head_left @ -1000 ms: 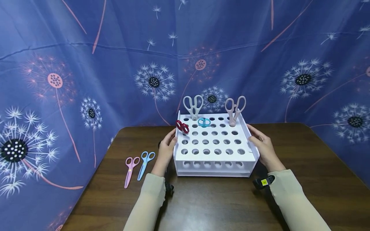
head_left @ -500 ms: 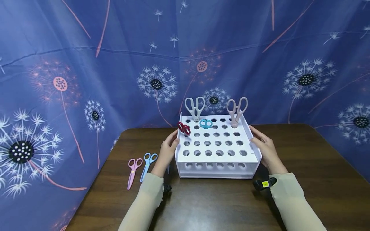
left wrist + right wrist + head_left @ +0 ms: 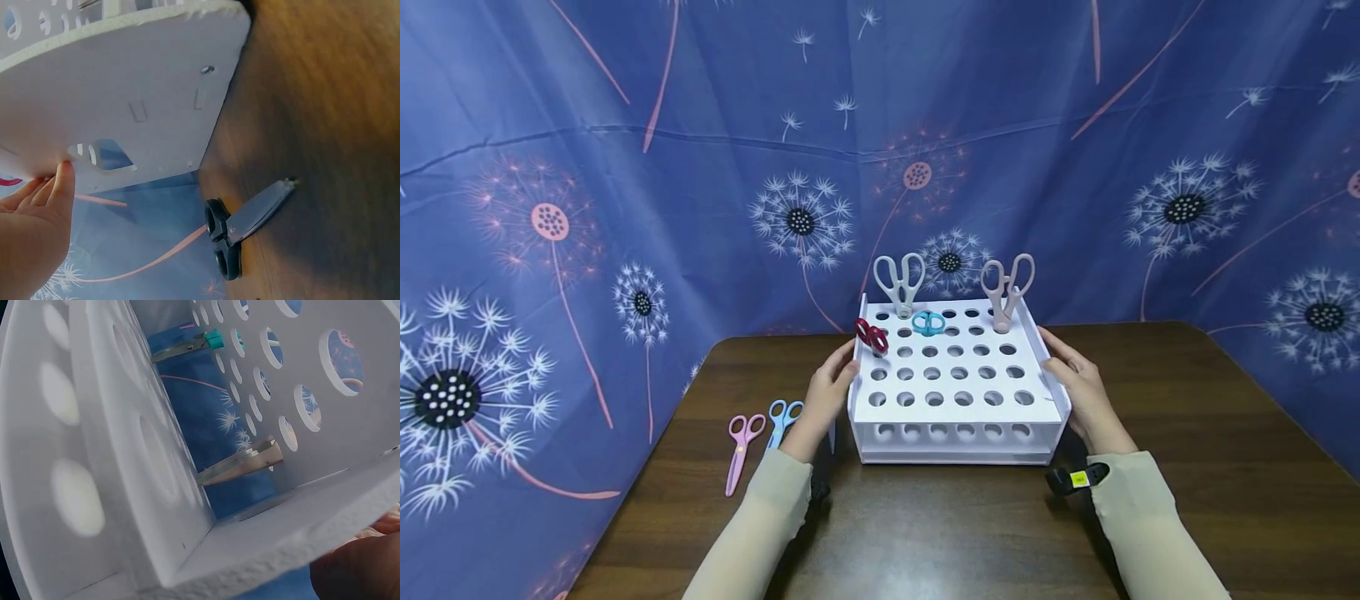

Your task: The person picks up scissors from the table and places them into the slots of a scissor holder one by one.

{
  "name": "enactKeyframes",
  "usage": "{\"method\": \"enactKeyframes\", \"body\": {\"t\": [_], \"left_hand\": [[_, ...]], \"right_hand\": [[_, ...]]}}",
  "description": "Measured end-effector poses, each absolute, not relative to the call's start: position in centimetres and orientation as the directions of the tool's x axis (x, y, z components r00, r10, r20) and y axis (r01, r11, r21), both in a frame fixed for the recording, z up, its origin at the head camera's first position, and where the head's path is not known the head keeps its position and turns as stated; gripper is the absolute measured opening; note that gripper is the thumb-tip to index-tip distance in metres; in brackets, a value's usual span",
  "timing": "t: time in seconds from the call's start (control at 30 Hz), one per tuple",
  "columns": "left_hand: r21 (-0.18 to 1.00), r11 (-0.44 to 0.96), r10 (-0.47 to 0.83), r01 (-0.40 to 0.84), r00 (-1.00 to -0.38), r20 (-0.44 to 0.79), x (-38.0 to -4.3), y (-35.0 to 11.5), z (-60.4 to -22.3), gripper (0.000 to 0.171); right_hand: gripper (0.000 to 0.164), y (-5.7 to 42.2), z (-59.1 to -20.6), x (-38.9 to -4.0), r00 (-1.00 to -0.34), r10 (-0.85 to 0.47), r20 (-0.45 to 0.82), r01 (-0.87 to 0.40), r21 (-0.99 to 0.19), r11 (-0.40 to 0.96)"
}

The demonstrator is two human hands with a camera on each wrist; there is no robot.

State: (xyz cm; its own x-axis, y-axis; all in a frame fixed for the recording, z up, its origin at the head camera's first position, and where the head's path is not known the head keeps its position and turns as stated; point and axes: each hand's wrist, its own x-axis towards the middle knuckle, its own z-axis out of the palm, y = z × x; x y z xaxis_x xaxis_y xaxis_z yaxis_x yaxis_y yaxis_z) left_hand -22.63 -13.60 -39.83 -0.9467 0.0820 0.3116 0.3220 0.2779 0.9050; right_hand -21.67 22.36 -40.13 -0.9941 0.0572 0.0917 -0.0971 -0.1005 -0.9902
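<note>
A white two-tier rack (image 3: 955, 442) full of round holes stands on the table. My left hand (image 3: 829, 392) holds its left side panel, fingers against the outer face (image 3: 62, 181). On the right panel my right hand (image 3: 1082, 387) grips, with the thumb at the top edge and the fingers outside. Pale grey scissors (image 3: 900, 287), beige scissors (image 3: 1006, 292), small teal scissors (image 3: 928, 323) and red scissors (image 3: 872, 337) stand in the rack, handles up. Blades of the teal and beige scissors (image 3: 244, 465) show between the tiers in the right wrist view.
Pink scissors (image 3: 742, 450) and blue scissors (image 3: 784, 421) lie left of my left arm, which partly covers the blue pair. Black-handled scissors (image 3: 226, 244) lie on the table beside the rack. A blue dandelion-print cloth (image 3: 700, 167) hangs behind the brown table (image 3: 940, 542).
Both hands stay on the rack, which keeps its place on the table. My left forearm has shifted left and covers more of the blue scissors. The head view has tilted slightly.
</note>
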Motion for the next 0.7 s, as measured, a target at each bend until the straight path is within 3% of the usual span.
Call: {"method": "enactKeyframes", "body": {"t": [0.33,0.7], "left_hand": [[0.918,0.257,0.115,0.301,-0.953,0.28,-23.3,-14.0,-40.5,0.047],[0.867,0.347,0.153,0.358,-0.934,0.324,-23.5,-14.7,-40.4,0.047]], "right_hand": [[0.055,22.4,-40.1,-21.3,-0.998,0.015,0.053,-0.054,-0.991,-0.124],[0.057,23.1,-40.1,-21.3,-0.995,-0.04,0.095,-0.088,-0.984,-0.155]]}}
